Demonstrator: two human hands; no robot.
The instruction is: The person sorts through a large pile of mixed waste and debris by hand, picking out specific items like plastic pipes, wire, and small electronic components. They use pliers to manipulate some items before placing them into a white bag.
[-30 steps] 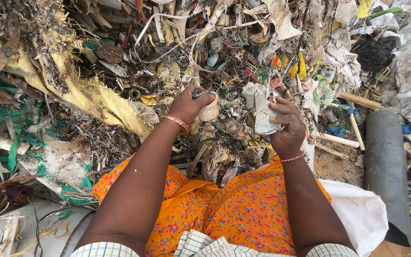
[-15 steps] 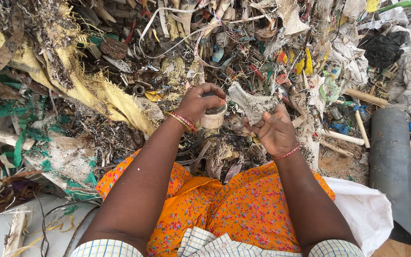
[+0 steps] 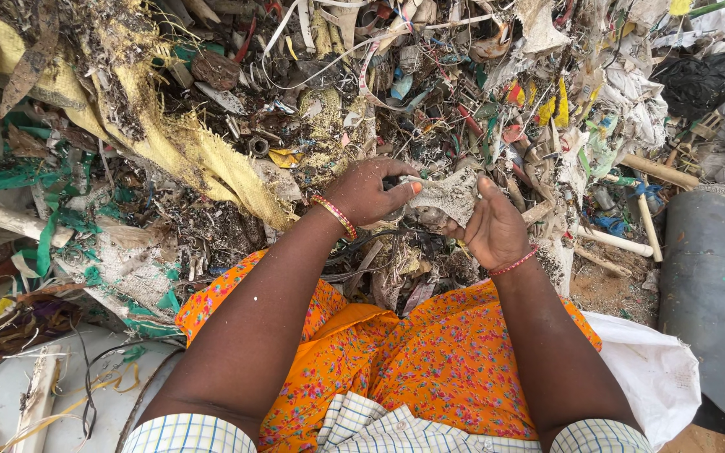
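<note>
My left hand and right hand both grip a dirty whitish scrap between them, just above my lap. The waste heap spreads toward twelve o'clock; a grey pipe lies at three o'clock.

Item in hand: dirty grey scrap of woven fabric.

You hold it off the heap, pinched at both ends between left hand and right hand. It is crumpled, frayed at the edges, soiled, and stretched roughly flat between them.
</note>
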